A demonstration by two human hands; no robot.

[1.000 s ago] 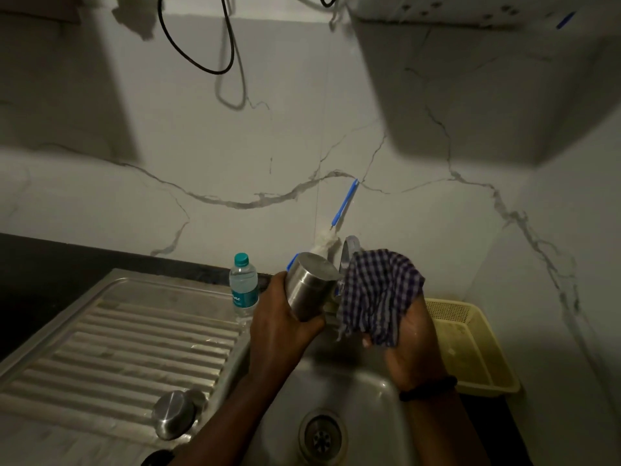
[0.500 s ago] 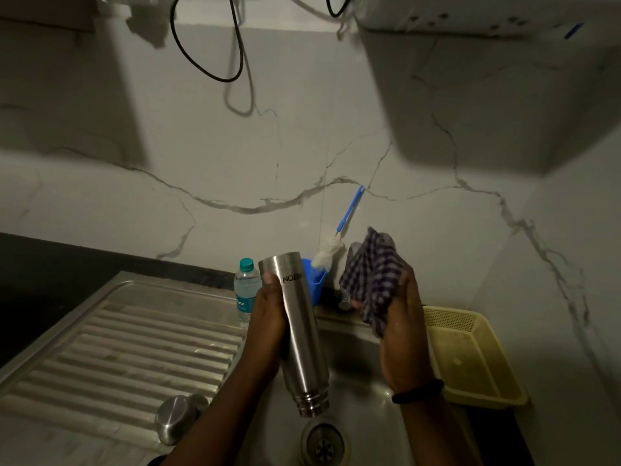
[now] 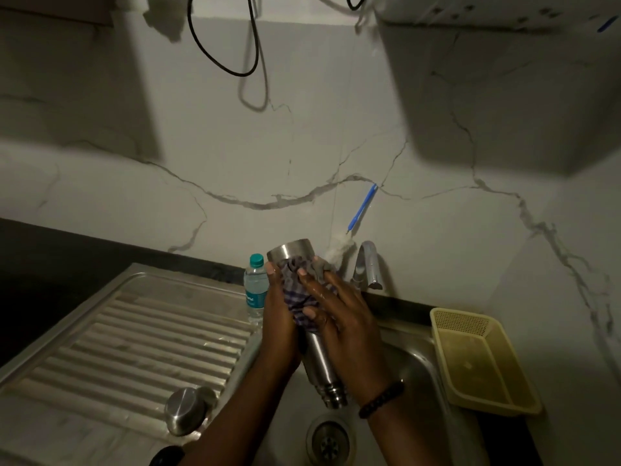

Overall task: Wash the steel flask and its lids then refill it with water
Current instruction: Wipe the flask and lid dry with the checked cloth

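Observation:
I hold the steel flask (image 3: 321,364) upside down over the sink basin (image 3: 416,368), its open threaded mouth pointing down toward the drain (image 3: 329,440). My left hand (image 3: 280,321) grips its upper body from the left. With my right hand (image 3: 349,327) I press a checked purple cloth (image 3: 295,297) flat against the flask's side. A steel lid (image 3: 184,410) lies on the ribbed drainboard (image 3: 141,334) at the lower left, and a dark lid (image 3: 166,455) shows at the bottom edge.
A small plastic water bottle (image 3: 255,287) with a teal cap stands behind the flask. The tap (image 3: 366,264) rises at the back of the sink, beside a blue-handled bottle brush (image 3: 361,210). A yellow plastic basket (image 3: 480,361) sits on the right. Black cables hang on the wall.
The flask turned from lying sideways to upright with its mouth down. My right hand brought the cloth from beside the flask onto its side.

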